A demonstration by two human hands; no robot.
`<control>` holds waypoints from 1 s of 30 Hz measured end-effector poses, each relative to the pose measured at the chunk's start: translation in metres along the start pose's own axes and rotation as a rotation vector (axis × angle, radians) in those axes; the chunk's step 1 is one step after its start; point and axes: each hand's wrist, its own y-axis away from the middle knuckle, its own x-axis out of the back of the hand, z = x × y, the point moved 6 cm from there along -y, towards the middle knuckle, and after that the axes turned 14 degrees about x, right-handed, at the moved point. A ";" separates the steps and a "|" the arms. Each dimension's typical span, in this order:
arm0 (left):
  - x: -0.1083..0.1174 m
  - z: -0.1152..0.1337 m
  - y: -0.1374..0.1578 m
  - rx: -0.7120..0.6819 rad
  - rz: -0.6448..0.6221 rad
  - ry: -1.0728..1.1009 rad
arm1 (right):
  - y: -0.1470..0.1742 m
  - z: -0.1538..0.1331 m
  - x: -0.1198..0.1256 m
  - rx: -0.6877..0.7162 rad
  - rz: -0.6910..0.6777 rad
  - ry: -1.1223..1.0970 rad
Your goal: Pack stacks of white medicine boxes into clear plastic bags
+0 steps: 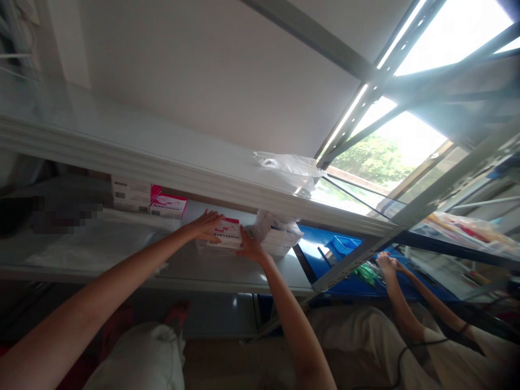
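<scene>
A small pink-and-white box (228, 229) lies on the lower shelf, with clear plastic around its lower part. My left hand (208, 226) is at its left side, fingers bent over the top edge and thumb low on the front. From the right, my right hand (251, 247) presses against the box with thumb and fingers apart, so the box is held between both hands. Just right of it sits a bundle of white boxes in clear plastic (278, 233). Further left, another pink-and-white box (169, 205) rests beside a white carton (130, 194).
An upper shelf (162, 146) overhangs the boxes, with a crumpled plastic bag (288, 165) on it. Plastic sheeting (101, 244) covers the lower shelf's left part. A slotted metal post (365, 254) stands right. Beyond it, a co-worker's hands (388, 262) are over a blue surface near a blue bin (343, 245).
</scene>
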 end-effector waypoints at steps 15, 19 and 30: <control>-0.010 -0.002 0.006 -0.026 0.015 0.018 | 0.027 -0.007 -0.013 0.089 0.021 0.316; -0.008 -0.002 0.007 -0.009 0.007 0.011 | 0.025 -0.010 -0.018 0.099 0.007 0.318; -0.031 -0.007 0.015 -0.029 -0.038 -0.022 | 0.028 -0.010 -0.002 0.072 0.198 0.002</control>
